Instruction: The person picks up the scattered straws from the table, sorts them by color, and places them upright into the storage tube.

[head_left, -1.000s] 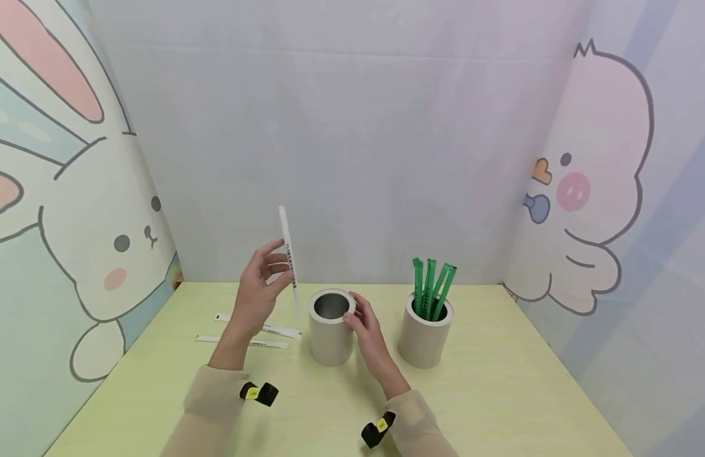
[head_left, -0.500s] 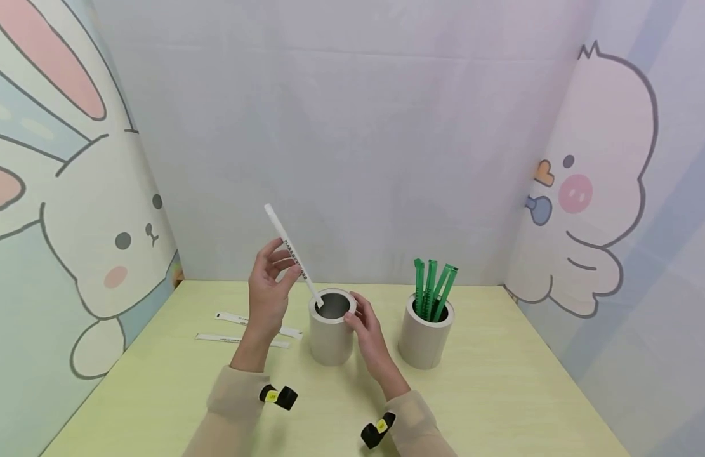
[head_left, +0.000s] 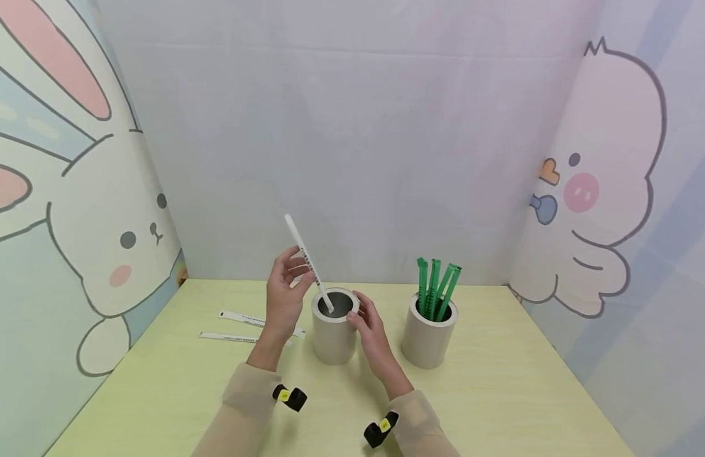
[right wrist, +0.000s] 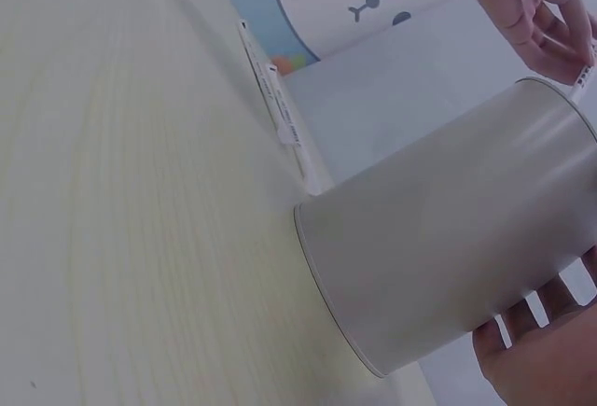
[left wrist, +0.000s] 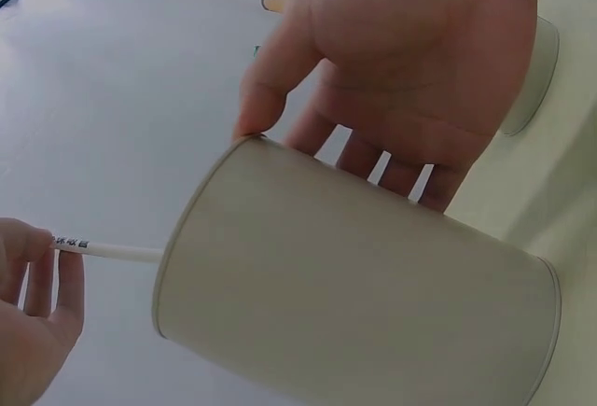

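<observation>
My right grip (head_left: 373,329) holds the pale cup (head_left: 334,344), white straw (head_left: 308,261) tip inside!
My left grip (head_left: 284,297) pinches that straw mid-length, tilted leftward; green straws (head_left: 434,282) stand in another cup (head_left: 425,346) to the right, plain backdrop (head_left: 352,158) behind.

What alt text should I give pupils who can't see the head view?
A person's left hand pinches a slim white stick, its lower end inside the mouth of a pale cup that the right hand holds at the side. On the right, a matching cup holds green sticks; two more white sticks lie on the table at left.
</observation>
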A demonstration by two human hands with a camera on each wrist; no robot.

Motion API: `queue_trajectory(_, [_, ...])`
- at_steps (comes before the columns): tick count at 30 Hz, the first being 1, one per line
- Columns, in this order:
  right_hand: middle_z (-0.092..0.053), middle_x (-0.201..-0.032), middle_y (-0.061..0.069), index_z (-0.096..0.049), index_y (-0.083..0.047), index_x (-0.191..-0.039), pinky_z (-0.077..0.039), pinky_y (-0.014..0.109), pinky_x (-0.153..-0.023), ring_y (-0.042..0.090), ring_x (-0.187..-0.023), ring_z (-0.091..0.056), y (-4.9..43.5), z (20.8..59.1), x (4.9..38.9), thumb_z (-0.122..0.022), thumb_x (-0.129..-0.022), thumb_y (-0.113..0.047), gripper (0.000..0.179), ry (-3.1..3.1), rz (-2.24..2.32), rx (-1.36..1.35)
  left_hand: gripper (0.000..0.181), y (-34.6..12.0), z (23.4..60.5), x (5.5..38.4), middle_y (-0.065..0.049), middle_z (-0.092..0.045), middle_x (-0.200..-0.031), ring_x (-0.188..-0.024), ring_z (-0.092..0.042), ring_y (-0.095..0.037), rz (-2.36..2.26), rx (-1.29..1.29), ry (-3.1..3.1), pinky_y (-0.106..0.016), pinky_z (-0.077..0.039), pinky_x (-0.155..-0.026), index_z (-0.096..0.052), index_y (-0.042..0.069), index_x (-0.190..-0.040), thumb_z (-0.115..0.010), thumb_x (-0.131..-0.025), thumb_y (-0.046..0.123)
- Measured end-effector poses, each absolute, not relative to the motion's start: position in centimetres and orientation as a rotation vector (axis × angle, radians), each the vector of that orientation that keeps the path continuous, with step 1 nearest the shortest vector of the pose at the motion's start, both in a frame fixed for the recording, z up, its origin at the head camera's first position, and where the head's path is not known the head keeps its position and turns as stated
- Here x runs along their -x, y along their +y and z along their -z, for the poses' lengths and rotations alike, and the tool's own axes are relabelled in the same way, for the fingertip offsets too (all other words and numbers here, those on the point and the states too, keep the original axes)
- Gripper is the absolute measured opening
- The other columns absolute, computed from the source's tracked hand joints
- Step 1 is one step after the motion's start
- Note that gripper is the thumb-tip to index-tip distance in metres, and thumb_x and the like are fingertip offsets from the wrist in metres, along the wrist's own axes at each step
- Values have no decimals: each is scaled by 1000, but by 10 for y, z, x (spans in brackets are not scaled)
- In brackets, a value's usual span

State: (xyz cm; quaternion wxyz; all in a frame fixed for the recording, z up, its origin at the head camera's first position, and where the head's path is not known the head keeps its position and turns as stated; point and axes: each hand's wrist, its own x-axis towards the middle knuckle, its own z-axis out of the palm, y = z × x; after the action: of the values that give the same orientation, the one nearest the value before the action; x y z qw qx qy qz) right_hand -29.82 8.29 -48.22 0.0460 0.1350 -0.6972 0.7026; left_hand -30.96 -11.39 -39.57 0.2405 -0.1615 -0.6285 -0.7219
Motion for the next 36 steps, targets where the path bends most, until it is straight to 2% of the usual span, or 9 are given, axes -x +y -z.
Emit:
queue_trajectory(10, [-46, -162, 13, -38, -19, -163, -34, 61, -124, 38, -150, -42, 85, 483, 300, -55, -111, -32, 57, -2139, -2134, -428, 58, -110, 409, 314, -11, -61, -131, -118, -63, -24, 1932, 428, -1842, -24, -56, -99, -53, 20, -152, -70, -101, -1])
queue_trajectory(23, [-46, -162, 14, -37, -16, -164, -34, 61, -123, 38, -150, -42, 84, 482, 298, -55, -110, -31, 59, -2135, -2140, -436, 55, -112, 420, 318, -12, -61, -135, -123, -64, -28, 1921, 415, -1925, -23, -58, -97, -56, 20, -150, -71, -101, 0])
queue_trajectory(31, [-48, -160, 15, -39, -17, -163, -37, 58, -121, 38, -148, -44, 82, 483, 298, -55, -110, -29, 57, -2133, -2138, -436, 54, -133, 410, 315, -13, -62, -137, -124, -64, -30, 1846, 453, -1973, -22, -58, -96, -56, 17, -150, -72, -100, 2])
queue_trajectory(36, [-47, -160, 16, -38, -14, -163, -37, 59, -121, 39, -148, -44, 82, 482, 299, -54, -110, -27, 57, -2124, -2126, -445, 53, -155, 406, 316, -12, -64, -136, -123, -65, -32, 1733, 496, -2050, -21, -58, -96, -58, 15, -149, -74, -99, 3])
